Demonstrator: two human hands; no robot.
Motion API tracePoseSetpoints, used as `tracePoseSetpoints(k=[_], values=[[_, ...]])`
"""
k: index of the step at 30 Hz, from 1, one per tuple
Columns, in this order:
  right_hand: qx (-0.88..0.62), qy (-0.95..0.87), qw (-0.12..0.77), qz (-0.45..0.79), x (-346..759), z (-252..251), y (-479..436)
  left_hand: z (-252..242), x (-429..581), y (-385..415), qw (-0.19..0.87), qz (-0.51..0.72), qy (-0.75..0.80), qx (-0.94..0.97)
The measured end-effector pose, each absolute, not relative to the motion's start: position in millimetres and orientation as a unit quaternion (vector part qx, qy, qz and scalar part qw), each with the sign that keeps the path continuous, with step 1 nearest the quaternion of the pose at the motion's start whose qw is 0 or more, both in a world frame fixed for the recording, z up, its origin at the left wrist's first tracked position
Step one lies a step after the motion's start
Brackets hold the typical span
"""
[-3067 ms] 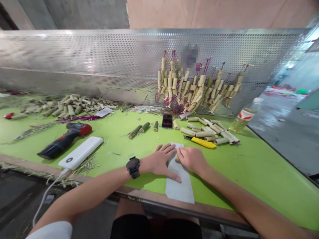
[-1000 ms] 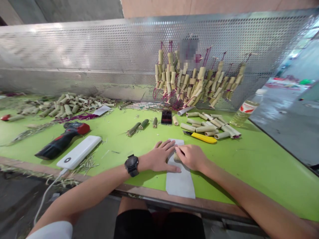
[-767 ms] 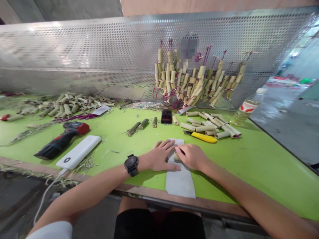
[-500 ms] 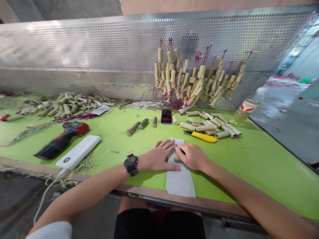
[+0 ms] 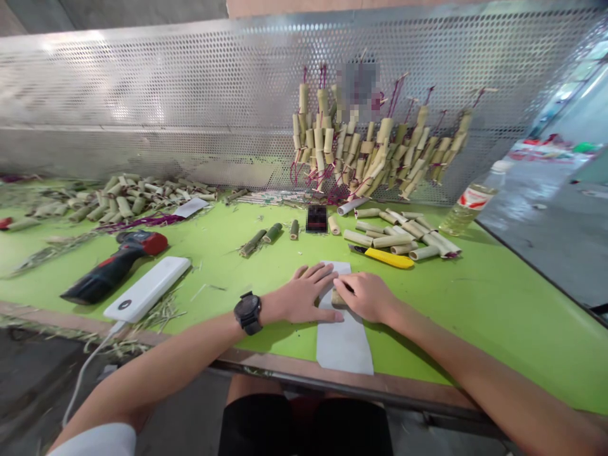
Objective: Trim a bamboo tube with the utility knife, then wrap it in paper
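Note:
A white paper strip [image 5: 344, 345] lies on the green table near its front edge. My left hand [image 5: 304, 296] rests flat with fingers spread, partly on the strip's left side, a dark watch [image 5: 247, 313] on the wrist. On the strip, my right hand [image 5: 365, 296] is closed around a small piece of bamboo [image 5: 338, 298], most of which the fingers hide. The fingertips of both hands nearly meet at the upper part of the strip. Just beyond my right hand lies a yellow cutter knife [image 5: 388, 257].
Bamboo pieces [image 5: 389, 240] and a bottle [image 5: 470, 202] are at the back right. Strung bamboo figures [image 5: 375, 152] hang on the perforated metal panel [image 5: 190, 95]. Left are a drill [image 5: 114, 266], a white power bank [image 5: 148, 290] with its cable, and a bamboo pile [image 5: 118, 199].
The view has shifted slightly. Both hands stay in nearly the same place on the paper, with only very small finger movement.

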State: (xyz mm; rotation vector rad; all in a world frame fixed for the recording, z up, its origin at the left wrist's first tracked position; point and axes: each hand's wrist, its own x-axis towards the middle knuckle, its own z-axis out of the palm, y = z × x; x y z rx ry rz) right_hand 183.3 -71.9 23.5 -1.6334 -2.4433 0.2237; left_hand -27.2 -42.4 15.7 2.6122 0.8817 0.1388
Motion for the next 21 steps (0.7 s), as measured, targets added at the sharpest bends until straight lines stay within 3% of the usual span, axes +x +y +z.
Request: tracePoseSetpoints(k=[21], values=[[-0.536,-0.829,0.126,0.103,184.5,22.6,-72.4,15.9,-27.5,-42.6,0.179,0.042,0.316,0.931]])
